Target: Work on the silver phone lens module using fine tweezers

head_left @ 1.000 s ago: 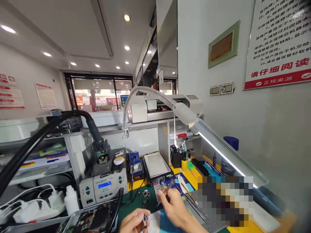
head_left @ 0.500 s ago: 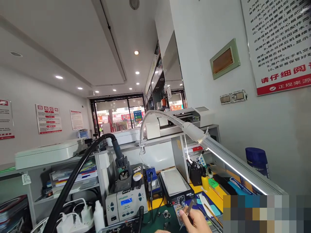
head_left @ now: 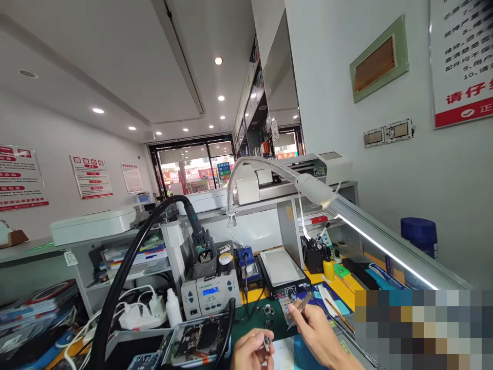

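Note:
At the bottom middle, my left hand [head_left: 251,350] is closed, its thumb and fingers pinching a small dark and silvery metal part [head_left: 267,342]. My right hand [head_left: 316,331] is closed around metal tweezers [head_left: 305,302], whose broad end sticks up past the fingers. Beneath the tweezers lies a small clear packet or card [head_left: 286,311], partly covered by my fingers. Between and behind the hands, small metal parts [head_left: 266,309] rest on a green mat [head_left: 242,325]. White paper [head_left: 284,354] lies under the hands.
To the left, an open device with exposed boards [head_left: 198,339] lies in front of a soldering station [head_left: 211,298]. A black hose [head_left: 127,267] arches over the left side. The lit lamp bar [head_left: 385,246] slants across the right. A flat heating plate [head_left: 283,270] stands behind the hands.
The view has tilted down and turned left. My left hand has come up into view with the small metal part; my right hand keeps hold of the tweezers.

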`<action>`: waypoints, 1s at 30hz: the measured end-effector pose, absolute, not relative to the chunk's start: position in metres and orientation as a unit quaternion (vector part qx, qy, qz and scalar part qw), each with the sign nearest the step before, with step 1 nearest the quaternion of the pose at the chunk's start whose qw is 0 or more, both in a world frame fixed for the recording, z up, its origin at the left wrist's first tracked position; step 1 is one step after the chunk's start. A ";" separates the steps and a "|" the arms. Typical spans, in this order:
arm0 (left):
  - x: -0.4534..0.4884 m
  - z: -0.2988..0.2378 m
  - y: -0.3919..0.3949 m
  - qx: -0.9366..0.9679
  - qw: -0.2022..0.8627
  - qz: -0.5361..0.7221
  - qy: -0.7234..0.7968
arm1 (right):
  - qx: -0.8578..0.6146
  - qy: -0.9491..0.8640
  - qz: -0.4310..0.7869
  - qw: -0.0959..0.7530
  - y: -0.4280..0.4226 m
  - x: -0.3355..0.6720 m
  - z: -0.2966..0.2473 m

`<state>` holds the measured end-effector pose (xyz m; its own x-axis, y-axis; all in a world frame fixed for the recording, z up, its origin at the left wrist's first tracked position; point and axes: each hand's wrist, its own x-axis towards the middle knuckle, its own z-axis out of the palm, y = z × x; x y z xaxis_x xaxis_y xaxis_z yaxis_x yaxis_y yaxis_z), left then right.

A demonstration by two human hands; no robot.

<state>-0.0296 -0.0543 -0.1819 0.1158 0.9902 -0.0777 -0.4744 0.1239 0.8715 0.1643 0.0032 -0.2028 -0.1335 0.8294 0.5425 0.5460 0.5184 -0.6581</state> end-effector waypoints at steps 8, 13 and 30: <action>-0.036 -0.176 -0.069 0.347 0.673 0.562 0.332 | -0.437 -0.788 0.184 0.394 -0.002 0.168 -0.197; -0.043 -0.183 -0.062 0.328 0.691 0.549 0.335 | -0.441 -0.796 0.197 0.365 -0.002 0.168 -0.196; 0.007 -0.161 -0.031 0.246 0.771 0.489 0.326 | -0.437 -0.716 0.219 0.499 0.002 0.179 -0.196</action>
